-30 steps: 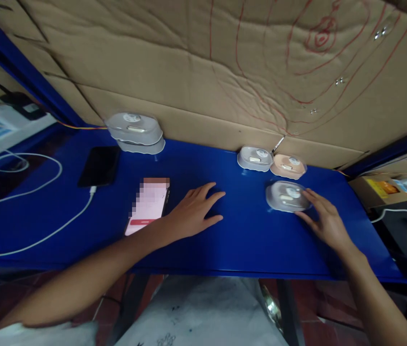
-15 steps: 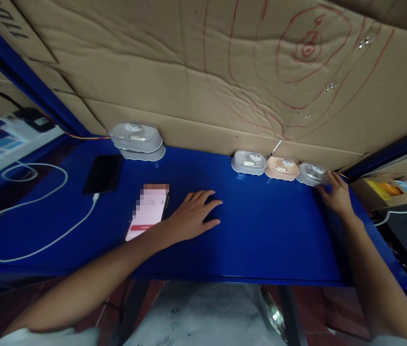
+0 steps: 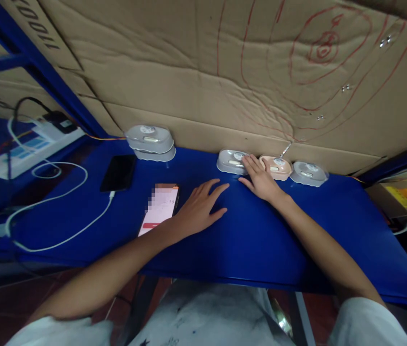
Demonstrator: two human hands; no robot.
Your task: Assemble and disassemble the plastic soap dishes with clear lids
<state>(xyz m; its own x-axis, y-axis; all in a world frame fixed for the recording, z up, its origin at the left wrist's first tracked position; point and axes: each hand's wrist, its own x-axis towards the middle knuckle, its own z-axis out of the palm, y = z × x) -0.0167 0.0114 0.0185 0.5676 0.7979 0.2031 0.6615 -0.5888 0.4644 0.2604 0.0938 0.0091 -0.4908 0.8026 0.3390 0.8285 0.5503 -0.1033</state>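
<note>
My left hand (image 3: 199, 209) lies flat on the blue table (image 3: 247, 240), fingers spread, beside a lit phone (image 3: 160, 209). My right hand (image 3: 259, 178) reaches to the back of the table, fingers stretched out and touching a grey clear-lidded case (image 3: 229, 161). Right of it in the same row sit a peach case (image 3: 277, 166) and another grey case (image 3: 308, 173). The hand holds nothing.
Two stacked grey cases (image 3: 149, 142) stand at the back left. A dark phone (image 3: 118, 172) with a white cable (image 3: 62, 216) lies left of the lit phone. A power strip (image 3: 30, 144) sits far left. A cardboard wall (image 3: 225, 72) backs the table. Boxes (image 3: 405, 197) lie at right.
My right hand let go of the grey case at the right end of the row and moved left to the grey case at the left end. My left hand stayed put.
</note>
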